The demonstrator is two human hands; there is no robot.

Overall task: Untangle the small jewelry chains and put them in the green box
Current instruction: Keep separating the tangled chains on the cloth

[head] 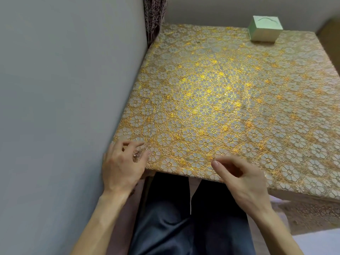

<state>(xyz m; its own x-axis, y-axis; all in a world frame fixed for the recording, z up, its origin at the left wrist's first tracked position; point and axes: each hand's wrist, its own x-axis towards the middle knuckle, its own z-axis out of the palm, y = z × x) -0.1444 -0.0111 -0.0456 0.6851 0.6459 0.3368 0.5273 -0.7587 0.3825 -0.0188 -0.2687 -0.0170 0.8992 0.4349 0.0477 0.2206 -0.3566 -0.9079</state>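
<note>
The left hand (123, 162) pinched a small glinting chain clump (137, 155) between curled fingers; the right hand (241, 178) hovered loose beside it. Gentle teasing seemed wise. The green box (265, 31) sat far beyond the fingertips on the tabletop (220, 100).

Left side: a plain grey wall (70, 89) is running tight along the table's left edge, closing off any passage there.
Far left corner: a dark patterned curtain (153, 15) is hanging just behind the table.
Table top: the square table under a gold floral lace cloth (220, 100) is lying broadly bare through its middle and right, giving free sweep.
Far right corner: a pale green rectangular box (265, 30) is sitting alone, well apart from the near edge.
Near edge: the left hand (123, 166) is crowding the wall corner; the right hand (242, 179) is hovering beside it, a gap lying between them.
</note>
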